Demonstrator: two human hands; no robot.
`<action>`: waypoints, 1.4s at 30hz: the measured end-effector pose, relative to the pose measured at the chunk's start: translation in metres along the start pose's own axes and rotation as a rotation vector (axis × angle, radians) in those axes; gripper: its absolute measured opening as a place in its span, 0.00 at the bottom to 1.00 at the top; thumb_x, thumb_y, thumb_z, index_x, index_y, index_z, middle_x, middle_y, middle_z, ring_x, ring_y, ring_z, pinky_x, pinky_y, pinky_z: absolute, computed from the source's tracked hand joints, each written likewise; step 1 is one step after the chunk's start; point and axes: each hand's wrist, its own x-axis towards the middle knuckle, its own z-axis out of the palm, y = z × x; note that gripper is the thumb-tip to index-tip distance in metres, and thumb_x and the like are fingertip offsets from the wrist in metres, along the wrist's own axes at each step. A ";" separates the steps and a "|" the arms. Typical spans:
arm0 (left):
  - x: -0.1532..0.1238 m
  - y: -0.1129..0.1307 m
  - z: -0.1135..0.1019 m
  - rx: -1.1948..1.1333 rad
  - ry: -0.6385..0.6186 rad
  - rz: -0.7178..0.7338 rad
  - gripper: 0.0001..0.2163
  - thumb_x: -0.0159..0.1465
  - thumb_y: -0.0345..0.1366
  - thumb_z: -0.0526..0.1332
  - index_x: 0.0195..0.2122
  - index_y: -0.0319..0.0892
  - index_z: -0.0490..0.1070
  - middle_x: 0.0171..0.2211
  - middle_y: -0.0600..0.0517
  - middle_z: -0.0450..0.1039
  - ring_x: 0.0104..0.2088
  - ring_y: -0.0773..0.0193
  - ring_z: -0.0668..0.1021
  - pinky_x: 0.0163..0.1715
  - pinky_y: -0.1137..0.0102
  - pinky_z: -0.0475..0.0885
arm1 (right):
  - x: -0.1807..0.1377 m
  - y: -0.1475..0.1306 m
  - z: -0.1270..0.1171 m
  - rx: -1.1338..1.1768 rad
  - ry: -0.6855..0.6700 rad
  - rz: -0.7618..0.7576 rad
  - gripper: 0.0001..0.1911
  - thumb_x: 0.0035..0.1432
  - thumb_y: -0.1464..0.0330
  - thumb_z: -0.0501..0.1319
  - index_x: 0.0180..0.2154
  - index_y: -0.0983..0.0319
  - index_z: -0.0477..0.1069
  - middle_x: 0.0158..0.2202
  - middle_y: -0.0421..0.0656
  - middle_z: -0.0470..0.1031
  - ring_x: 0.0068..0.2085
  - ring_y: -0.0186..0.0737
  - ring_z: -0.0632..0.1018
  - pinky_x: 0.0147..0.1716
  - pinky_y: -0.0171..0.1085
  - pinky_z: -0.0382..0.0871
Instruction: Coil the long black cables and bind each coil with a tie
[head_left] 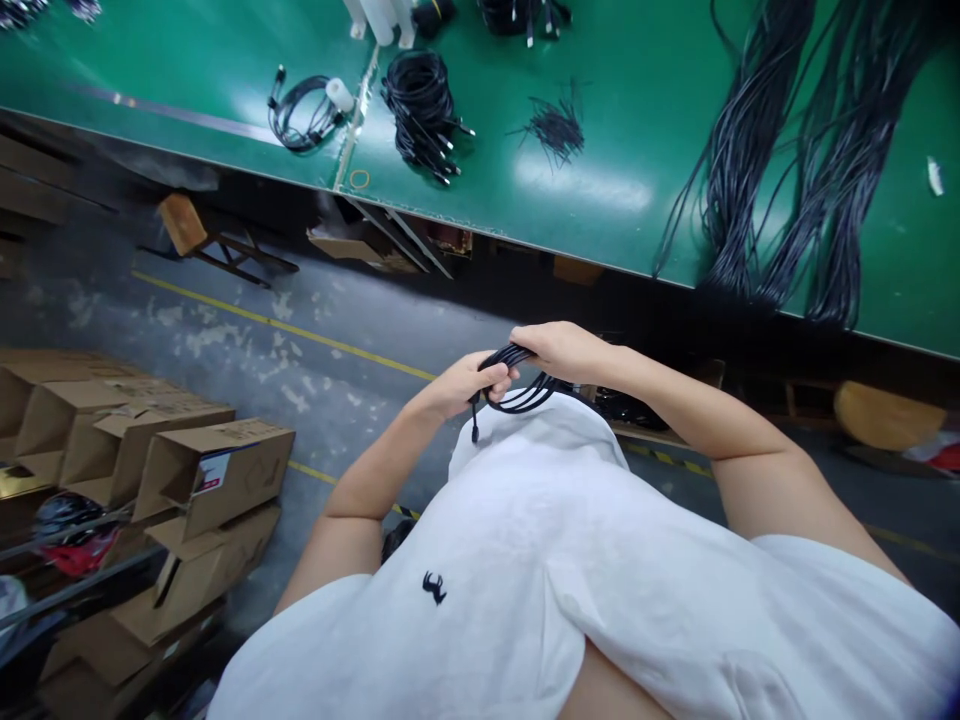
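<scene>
A coiled black cable (pixel 525 400) is held close in front of my white shirt, below the bench edge. My left hand (pixel 469 383) is closed round the left side of the coil, and a short end with a plug hangs beneath it. Closed on the upper side of the loops, my right hand (pixel 559 347) has its fingers partly hidden. The loops bow down between the two hands.
On the green bench (pixel 622 120) lie a bundle of coiled cables (pixel 424 110), a single coil (pixel 300 115), a pile of short black ties (pixel 555 130) and long loose cables (pixel 750 150). Cardboard boxes (pixel 232 470) stand at left, near a stool (pixel 184 225).
</scene>
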 end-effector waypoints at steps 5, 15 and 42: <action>-0.001 0.000 -0.014 -0.076 0.025 0.084 0.20 0.53 0.50 0.70 0.30 0.38 0.66 0.16 0.62 0.54 0.15 0.78 0.57 0.14 0.79 0.54 | 0.008 0.001 -0.002 0.441 -0.062 0.015 0.11 0.55 0.63 0.60 0.38 0.63 0.69 0.29 0.38 0.70 0.30 0.33 0.68 0.30 0.32 0.57; 0.017 -0.003 -0.049 -0.133 -0.048 -0.002 0.22 0.55 0.54 0.67 0.27 0.38 0.66 0.14 0.63 0.50 0.15 0.77 0.54 0.15 0.78 0.56 | 0.023 0.035 0.042 0.724 0.187 0.152 0.16 0.54 0.58 0.62 0.37 0.63 0.66 0.30 0.37 0.69 0.28 0.32 0.70 0.29 0.33 0.65; 0.147 0.093 -0.032 -0.154 0.630 -0.122 0.14 0.68 0.47 0.53 0.33 0.41 0.63 0.21 0.59 0.55 0.22 0.71 0.60 0.24 0.74 0.59 | 0.222 0.441 -0.176 -0.038 0.277 0.337 0.07 0.61 0.70 0.56 0.29 0.61 0.64 0.33 0.42 0.65 0.32 0.34 0.57 0.39 0.35 0.55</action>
